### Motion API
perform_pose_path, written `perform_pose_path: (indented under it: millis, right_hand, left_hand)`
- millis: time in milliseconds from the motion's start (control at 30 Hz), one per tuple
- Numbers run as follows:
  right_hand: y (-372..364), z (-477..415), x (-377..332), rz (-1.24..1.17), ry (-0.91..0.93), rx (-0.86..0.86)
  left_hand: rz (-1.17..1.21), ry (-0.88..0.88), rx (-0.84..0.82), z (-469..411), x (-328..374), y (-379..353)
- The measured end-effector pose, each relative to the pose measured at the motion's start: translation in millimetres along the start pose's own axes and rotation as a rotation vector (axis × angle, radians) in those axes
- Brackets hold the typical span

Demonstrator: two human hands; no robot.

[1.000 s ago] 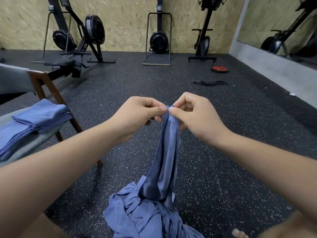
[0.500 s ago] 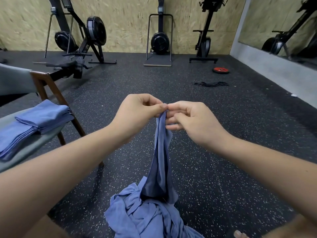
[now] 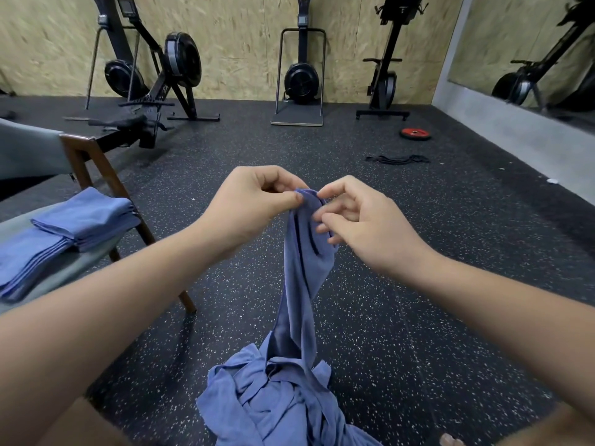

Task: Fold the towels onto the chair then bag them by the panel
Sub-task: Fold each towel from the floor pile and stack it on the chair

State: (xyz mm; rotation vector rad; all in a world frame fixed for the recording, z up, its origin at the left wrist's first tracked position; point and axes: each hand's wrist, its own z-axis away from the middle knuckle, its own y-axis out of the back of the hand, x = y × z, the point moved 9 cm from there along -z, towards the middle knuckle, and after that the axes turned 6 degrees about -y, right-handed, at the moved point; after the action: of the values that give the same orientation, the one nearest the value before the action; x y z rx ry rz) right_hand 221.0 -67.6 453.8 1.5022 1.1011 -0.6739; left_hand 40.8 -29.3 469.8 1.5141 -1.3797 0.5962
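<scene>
Above the speckled black floor point(image 3: 402, 317), near its front edge, both hands hold one blue towel point(image 3: 304, 268) raised at mid-frame. The left hand point(image 3: 254, 204) has thumb and forefinger pressed together on the towel's top edge, the other fingers curled in. The right hand point(image 3: 360, 226) sits just beside it on the towel's right side: its fingers point(image 3: 331, 191) are loosely spread, the forefinger arched over the top hem and the lower fingertips touching the cloth face; whether the thumb closes a pinch behind the cloth cannot be told. The towel hangs bunched in long vertical folds, and its lower end runs down into a heap of loose blue towels point(image 3: 277, 410) lying crumpled on the floor at the front edge.

At the left edge stands a chair point(image 3: 96, 169) with a dark wooden frame and a grey-green seat. On the seat lie folded blue towels in two stacks: one stack point(image 3: 87, 217) toward the seat's right edge, a second stack point(image 3: 29, 259) touching it on the left.

Along the floor's far edge, against a chipboard wall, stand rowing machines point(image 3: 167, 75). A red weight plate point(image 3: 415, 133) and a dark cord point(image 3: 397, 159) lie on the floor toward the far right corner.
</scene>
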Motion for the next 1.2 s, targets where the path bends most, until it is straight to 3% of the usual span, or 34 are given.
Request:
perform_pose_path:
  millis: [100, 267, 600, 833, 1200]
  right_hand:
    - [8, -2, 5, 0.223, 0.034, 0.049]
    - [7, -4, 11, 0.347, 0.077, 0.041]
    - [-19, -6, 25, 0.338, 0.058, -0.248]
    - [-33, 6, 35, 0.68, 0.061, -0.467]
    - [-30, 14, 36, 0.923, 0.056, -0.536]
  left_hand:
    - [0.018, -0.002, 0.003, -1, 0, 4]
    - [0.027, -0.005, -0.008, 0, 2, 6]
    - [0.048, 0.021, -0.115, 5, 3, -3]
    - [-0.015, 0.039, -0.191, 5, -1, -1]
    - [-0.125, 0.034, -0.267, 7, -3, -7]
